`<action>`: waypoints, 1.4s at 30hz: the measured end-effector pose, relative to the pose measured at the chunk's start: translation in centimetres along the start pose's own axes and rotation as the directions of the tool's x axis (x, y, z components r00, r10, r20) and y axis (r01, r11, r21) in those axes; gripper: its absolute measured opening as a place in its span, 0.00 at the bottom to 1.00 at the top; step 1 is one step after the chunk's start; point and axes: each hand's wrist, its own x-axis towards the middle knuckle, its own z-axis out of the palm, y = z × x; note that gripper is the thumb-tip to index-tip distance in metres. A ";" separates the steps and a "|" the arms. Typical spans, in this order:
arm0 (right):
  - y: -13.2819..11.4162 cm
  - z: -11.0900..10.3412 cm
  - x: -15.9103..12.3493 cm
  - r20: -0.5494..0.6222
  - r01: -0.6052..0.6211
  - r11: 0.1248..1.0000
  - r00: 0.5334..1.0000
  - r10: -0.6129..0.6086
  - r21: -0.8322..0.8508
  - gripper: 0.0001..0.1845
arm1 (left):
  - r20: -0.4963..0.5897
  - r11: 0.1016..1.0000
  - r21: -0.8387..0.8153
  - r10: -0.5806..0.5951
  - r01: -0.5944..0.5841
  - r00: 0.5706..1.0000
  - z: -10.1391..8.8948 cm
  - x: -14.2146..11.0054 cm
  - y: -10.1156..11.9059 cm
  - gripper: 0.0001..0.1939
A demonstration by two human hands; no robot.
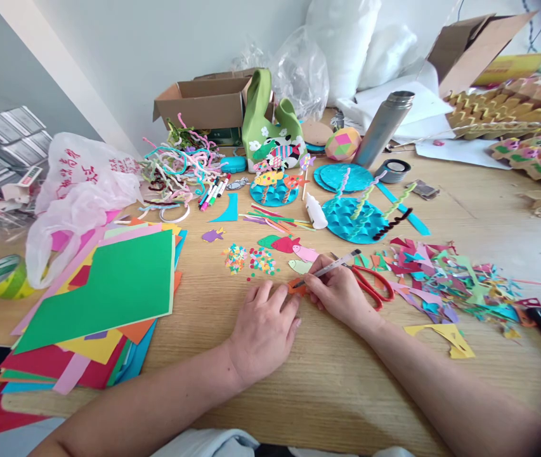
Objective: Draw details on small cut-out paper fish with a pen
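Observation:
My right hand [338,293] is closed around a pen [334,263], its tip down at a small orange paper piece [299,287] on the table. Beside it, my left hand [266,327] lies palm down, its fingertips resting at the left edge of that piece and partly covering it. Just beyond my hands are a red paper fish [285,244], a pink fish [305,253] and a pale green fish [299,266]. Red-handled scissors [373,285] lie right behind my right hand. A purple paper fish [213,235] sits farther left, near heaps of paper dots [263,261].
Coloured paper sheets [127,279] are stacked at left. Paper scraps [455,279] spread over the right side. Behind stand blue painted discs [353,219] with twisted stems, a steel flask [384,130], a green bag [258,120], pipe cleaners [179,165] and a cardboard box [198,105].

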 end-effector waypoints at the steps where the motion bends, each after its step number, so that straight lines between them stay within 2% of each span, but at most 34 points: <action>1: 0.0 0.0 0.0 0.002 -0.003 1.000 1.000 0.003 0.003 0.09 | -0.001 1.000 0.001 0.001 -0.001 1.000 0.0 0.0 0.0 0.16; 13: -0.3 0.0 -0.1 0.003 -0.017 0.999 1.000 0.017 0.028 0.10 | -0.011 1.000 -0.002 0.002 -0.002 1.000 0.2 0.0 0.0 0.16; 17: -0.3 -0.1 -0.3 -0.042 -0.027 0.997 0.999 0.031 0.078 0.09 | -0.028 1.000 0.002 0.008 -0.008 1.000 0.2 -0.1 0.0 0.17; 25: 0.5 -0.3 -0.1 -0.066 0.053 0.994 0.996 -0.060 -0.100 0.10 | -0.025 1.000 -0.002 0.009 -0.009 1.000 0.3 -0.1 0.0 0.17; 42: 0.0 -0.2 0.1 -0.028 0.060 0.992 0.998 -0.064 -0.115 0.09 | -0.012 1.000 0.012 0.003 -0.003 1.000 0.6 -0.2 0.1 0.19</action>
